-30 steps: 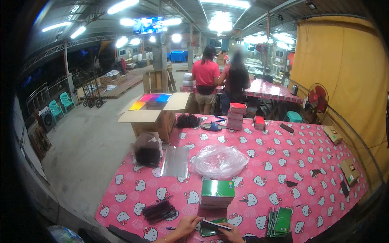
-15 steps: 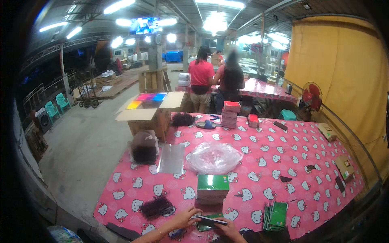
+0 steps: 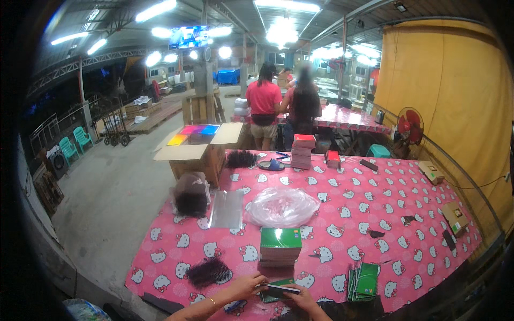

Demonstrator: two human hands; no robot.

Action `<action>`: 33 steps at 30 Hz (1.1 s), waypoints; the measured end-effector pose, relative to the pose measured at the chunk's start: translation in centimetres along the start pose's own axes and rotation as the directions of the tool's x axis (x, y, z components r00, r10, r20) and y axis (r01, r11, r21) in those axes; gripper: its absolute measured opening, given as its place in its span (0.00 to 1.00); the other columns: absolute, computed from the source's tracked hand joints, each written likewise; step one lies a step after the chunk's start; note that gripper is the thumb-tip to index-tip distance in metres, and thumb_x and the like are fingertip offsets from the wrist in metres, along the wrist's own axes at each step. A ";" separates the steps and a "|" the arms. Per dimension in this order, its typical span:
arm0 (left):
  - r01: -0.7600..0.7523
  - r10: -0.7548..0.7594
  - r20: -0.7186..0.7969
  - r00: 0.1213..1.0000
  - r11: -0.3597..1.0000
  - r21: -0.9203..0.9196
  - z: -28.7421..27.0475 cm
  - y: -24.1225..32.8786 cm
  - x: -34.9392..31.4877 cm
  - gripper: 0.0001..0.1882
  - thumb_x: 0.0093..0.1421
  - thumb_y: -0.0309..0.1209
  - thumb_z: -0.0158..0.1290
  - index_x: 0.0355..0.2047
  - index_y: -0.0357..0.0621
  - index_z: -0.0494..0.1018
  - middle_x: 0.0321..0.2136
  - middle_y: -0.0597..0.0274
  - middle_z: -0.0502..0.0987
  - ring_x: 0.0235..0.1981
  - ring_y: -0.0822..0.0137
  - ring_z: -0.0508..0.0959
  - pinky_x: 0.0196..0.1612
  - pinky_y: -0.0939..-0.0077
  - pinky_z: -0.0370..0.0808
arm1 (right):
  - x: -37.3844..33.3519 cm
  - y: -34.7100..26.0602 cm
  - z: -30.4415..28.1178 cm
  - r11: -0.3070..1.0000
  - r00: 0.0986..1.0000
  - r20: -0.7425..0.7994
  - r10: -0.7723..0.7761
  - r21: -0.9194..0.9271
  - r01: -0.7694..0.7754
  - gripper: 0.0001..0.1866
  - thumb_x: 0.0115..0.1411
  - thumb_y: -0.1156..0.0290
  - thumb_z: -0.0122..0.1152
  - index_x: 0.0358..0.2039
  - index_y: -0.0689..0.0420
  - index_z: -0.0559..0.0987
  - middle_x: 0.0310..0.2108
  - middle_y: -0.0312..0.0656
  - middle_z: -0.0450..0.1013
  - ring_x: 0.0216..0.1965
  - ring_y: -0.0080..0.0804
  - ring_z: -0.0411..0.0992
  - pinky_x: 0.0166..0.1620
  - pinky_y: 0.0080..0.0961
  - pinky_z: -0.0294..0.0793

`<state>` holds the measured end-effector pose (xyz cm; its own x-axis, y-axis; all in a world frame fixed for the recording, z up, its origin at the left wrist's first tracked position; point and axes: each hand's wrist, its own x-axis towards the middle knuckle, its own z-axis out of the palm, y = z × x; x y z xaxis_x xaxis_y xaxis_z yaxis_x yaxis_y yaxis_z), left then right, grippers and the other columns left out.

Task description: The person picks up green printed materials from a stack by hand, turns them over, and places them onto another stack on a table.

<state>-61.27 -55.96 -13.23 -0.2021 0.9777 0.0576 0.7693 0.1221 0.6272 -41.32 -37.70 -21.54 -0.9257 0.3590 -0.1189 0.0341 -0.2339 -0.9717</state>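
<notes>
Pinching a dark pad (image 3: 281, 289) at both ends, with left hand (image 3: 250, 286) at nine o'clock and right hand (image 3: 303, 299) at three, probably for steadiness. Held at six o'clock of the table (image 3: 332, 257), over a green notebook (image 3: 273, 297), with notebook stack (image 3: 281, 249) at twelve, presumably for easy reach.

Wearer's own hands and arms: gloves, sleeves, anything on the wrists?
No gloves on the left hand or the right hand. No sleeves on what shows of the arms. A thin gold-coloured bracelet circles the left wrist; none visible on the right. Rings: too small to tell.
</notes>
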 end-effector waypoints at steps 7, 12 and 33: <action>-0.045 0.048 -0.071 0.996 0.998 0.049 -1.9 1.1 0.1 0.15 0.66 0.42 0.55 0.45 0.47 0.76 0.39 0.52 0.75 0.41 0.48 0.78 0.40 0.58 0.76 | -0.4 -3.4 0.8 0.993 0.995 0.011 -0.098 -0.071 0.098 0.14 0.62 0.78 0.65 0.49 0.61 0.81 0.45 0.35 0.78 0.47 0.22 0.74 0.52 0.21 0.74; -0.172 0.203 -0.232 0.951 0.974 0.145 -2.2 2.2 0.7 0.16 0.64 0.43 0.57 0.42 0.45 0.75 0.37 0.53 0.75 0.38 0.50 0.78 0.38 0.60 0.76 | -0.8 -4.7 1.7 0.985 0.992 -0.031 -0.125 -0.121 0.121 0.13 0.62 0.78 0.66 0.48 0.61 0.82 0.45 0.34 0.78 0.45 0.21 0.74 0.50 0.20 0.75; 0.110 0.180 -0.479 0.859 0.850 0.516 5.0 6.5 -2.4 0.48 0.63 0.66 0.43 0.69 0.40 0.55 0.72 0.47 0.52 0.75 0.49 0.46 0.69 0.34 0.29 | -3.4 -9.7 6.8 0.994 0.939 -0.339 -0.053 0.067 0.080 0.16 0.63 0.78 0.64 0.52 0.63 0.78 0.42 0.39 0.79 0.42 0.25 0.77 0.48 0.24 0.79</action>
<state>-52.74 -56.63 -13.19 -0.3260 0.7799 0.5343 0.9440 0.2995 0.1387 -41.07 -42.76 -10.36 -0.7438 0.6557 -0.1294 -0.0658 -0.2646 -0.9621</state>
